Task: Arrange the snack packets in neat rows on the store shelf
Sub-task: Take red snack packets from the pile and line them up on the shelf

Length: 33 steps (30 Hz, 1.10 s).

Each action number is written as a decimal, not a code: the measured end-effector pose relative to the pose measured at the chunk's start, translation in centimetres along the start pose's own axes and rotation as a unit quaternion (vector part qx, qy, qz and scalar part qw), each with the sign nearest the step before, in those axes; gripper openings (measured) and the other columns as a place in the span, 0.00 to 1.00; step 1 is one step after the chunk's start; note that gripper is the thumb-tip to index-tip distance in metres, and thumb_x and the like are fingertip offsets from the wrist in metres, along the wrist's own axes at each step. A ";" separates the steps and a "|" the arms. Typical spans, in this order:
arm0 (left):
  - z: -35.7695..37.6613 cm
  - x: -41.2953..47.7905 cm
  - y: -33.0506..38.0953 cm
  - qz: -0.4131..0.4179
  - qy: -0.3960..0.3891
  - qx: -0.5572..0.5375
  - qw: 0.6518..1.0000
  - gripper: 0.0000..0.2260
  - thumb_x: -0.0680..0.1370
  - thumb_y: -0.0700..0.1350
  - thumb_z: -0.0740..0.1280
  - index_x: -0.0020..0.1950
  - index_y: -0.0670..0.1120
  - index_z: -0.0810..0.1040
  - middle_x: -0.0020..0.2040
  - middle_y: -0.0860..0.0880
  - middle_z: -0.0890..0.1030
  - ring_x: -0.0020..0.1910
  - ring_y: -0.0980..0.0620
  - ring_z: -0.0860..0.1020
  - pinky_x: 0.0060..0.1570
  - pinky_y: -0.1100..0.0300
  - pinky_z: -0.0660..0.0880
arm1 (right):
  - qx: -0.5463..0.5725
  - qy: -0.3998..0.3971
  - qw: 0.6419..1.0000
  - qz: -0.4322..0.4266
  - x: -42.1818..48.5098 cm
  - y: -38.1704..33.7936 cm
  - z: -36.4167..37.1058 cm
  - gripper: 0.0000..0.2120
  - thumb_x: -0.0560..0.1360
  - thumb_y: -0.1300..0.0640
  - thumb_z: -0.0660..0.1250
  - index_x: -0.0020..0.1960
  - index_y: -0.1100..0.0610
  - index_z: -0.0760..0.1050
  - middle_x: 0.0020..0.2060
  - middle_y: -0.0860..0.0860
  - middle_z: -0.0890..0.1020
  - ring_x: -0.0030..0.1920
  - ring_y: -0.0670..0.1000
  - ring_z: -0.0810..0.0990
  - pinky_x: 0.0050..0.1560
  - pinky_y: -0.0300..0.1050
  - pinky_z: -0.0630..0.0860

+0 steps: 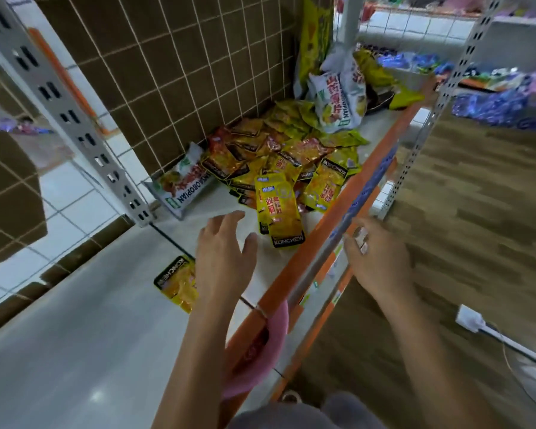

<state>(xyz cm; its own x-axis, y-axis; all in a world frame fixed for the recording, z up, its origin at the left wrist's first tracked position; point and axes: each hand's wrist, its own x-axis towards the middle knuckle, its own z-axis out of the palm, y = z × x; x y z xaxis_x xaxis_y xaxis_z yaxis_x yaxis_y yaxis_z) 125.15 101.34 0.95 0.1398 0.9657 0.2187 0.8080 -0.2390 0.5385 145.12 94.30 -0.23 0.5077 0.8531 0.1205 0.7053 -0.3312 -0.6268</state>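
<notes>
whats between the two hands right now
In the head view, the shelf's orange front edge runs between the left hand and the right hand.

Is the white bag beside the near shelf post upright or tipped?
Tipped: the white bag leans on its side against the tiled wall.

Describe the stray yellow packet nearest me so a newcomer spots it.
Start at the white shelf with the orange front edge. Left of the left hand lies one yellow KONCHEW packet. Unlike the heaped packets farther along, it lies alone.
</notes>
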 end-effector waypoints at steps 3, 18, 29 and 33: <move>1.1 3.3 0.6 -0.006 -0.005 0.021 1.000 0.20 0.78 0.48 0.65 0.70 0.48 0.69 0.66 0.45 0.71 0.64 0.44 0.70 0.58 0.53 0.68 | -0.004 -0.015 1.000 -0.012 3.9 0.4 1.1 0.17 0.76 0.54 0.66 0.64 0.57 0.73 0.57 0.56 0.78 0.57 0.59 0.76 0.55 0.52 0.73; 6.1 19.2 4.4 -0.059 0.018 0.102 0.993 0.24 0.77 0.51 0.64 0.71 0.42 0.66 0.67 0.40 0.69 0.65 0.38 0.69 0.61 0.45 0.69 | -0.108 -0.180 0.971 -0.113 22.5 -1.0 4.0 0.29 0.75 0.55 0.66 0.73 0.52 0.60 0.70 0.54 0.64 0.70 0.61 0.61 0.68 0.54 0.63; 8.6 26.4 3.4 -0.127 -0.056 0.150 0.979 0.27 0.79 0.58 0.59 0.72 0.44 0.64 0.68 0.39 0.70 0.68 0.38 0.67 0.65 0.47 0.65 | -0.139 -0.173 0.957 -0.186 24.9 -1.7 6.1 0.23 0.78 0.53 0.59 0.73 0.45 0.62 0.71 0.51 0.63 0.68 0.59 0.59 0.62 0.51 0.69; 9.1 26.2 3.9 -0.109 0.009 0.128 0.986 0.28 0.76 0.50 0.67 0.72 0.42 0.63 0.67 0.41 0.71 0.66 0.40 0.68 0.62 0.48 0.67 | -0.122 -0.143 0.961 -0.203 25.0 -1.2 6.7 0.21 0.79 0.57 0.56 0.71 0.45 0.66 0.69 0.50 0.67 0.64 0.57 0.61 0.60 0.48 0.70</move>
<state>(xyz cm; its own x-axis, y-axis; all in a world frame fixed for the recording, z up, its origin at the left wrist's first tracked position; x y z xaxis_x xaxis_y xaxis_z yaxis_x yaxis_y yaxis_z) 137.17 126.58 1.41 -0.0609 0.9887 0.1368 0.9359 0.0089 0.3523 153.64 118.72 -1.66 0.0337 0.9963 0.0786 0.9290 -0.0023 -0.3700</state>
